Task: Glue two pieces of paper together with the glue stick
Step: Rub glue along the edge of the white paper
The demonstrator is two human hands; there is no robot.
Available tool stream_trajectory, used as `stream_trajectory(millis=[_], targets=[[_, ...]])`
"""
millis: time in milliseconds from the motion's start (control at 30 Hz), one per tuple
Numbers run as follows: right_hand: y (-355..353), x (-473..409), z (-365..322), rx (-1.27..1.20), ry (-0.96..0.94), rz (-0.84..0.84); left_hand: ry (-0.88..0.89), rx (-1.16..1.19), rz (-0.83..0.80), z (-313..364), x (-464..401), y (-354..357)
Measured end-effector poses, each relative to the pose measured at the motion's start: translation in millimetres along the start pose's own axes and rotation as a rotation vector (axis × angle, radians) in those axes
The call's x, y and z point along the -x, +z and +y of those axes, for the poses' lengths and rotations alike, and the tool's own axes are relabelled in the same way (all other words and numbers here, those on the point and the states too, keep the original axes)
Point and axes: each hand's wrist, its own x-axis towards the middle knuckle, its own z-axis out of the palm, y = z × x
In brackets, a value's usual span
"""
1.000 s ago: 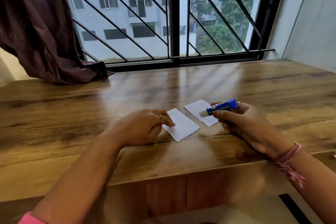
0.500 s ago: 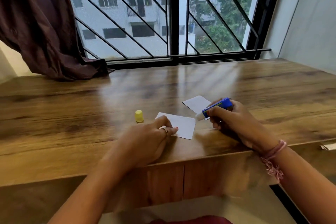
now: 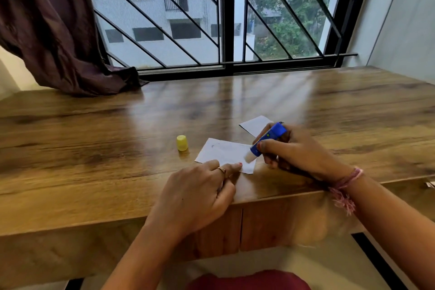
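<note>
Two small white papers lie on the wooden desk (image 3: 94, 148). The nearer paper (image 3: 223, 152) lies flat, and my left hand (image 3: 200, 195) presses its near edge down with the fingertips. My right hand (image 3: 296, 150) grips the uncapped blue glue stick (image 3: 267, 140), tilted, with its pale tip touching the nearer paper's right part. The second paper (image 3: 255, 125) lies just behind, partly hidden by my right hand. The yellow cap (image 3: 182, 142) stands upright to the left of the nearer paper.
A barred window (image 3: 226, 19) runs along the desk's far edge. A dark curtain (image 3: 51, 30) hangs at the back left and rests on the desk. The desk's front edge lies just below my hands. A wall closes the right side.
My right hand brought the glue stick's tip down onto the nearer paper. My left hand shifted along that paper's near edge, and the yellow cap came into view.
</note>
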Motion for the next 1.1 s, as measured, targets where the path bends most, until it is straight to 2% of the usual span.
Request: stream_trajectory(millis=[133,433,600,733,1100], targets=[[1.2,2.7,4.9,0.078,-0.068,0.061,-0.017,0.001,0.011,0.9,0.5,-0.6],[1.6,1.2,7.3,0.101,-0.105,-0.028,-0.079,0.039,-0.006,0.5,-0.8,0.2],[-0.1,0.3,9.1,0.145,-0.099,0.017,-0.089,0.037,-0.017,0.1,-1.7,1.0],[1.3,1.5,7.1,0.112,-0.115,-0.024,-0.092,0.048,-0.046,-0.1,-3.1,1.4],[0.5,3.3,2.4,0.173,-0.110,0.021,-0.056,-0.053,-0.060,1.5,2.7,1.1]])
